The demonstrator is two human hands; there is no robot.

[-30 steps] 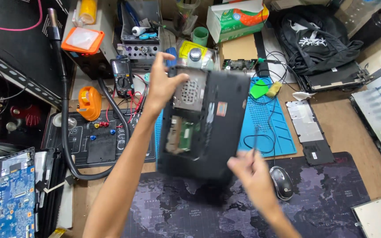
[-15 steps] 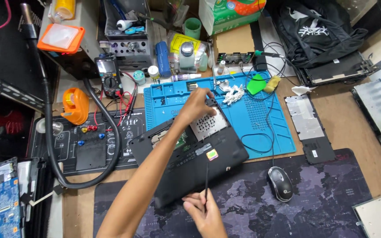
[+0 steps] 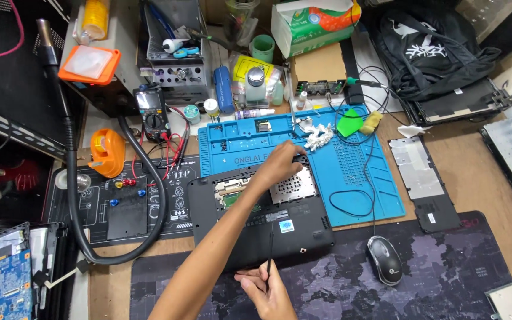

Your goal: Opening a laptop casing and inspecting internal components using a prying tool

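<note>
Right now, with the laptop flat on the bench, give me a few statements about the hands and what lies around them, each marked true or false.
1. The left hand rests on the far edge of the laptop. True.
2. The right hand holds a thin screwdriver whose tip is on the laptop. True.
3. The laptop lies wholly on the blue mat. False: only its far part overlaps that mat; the near part lies on the dark desk mat.
4. The mouse sits left of the laptop. False: it is to the right.
5. The orange tape dispenser stands left of the laptop. True.
</note>
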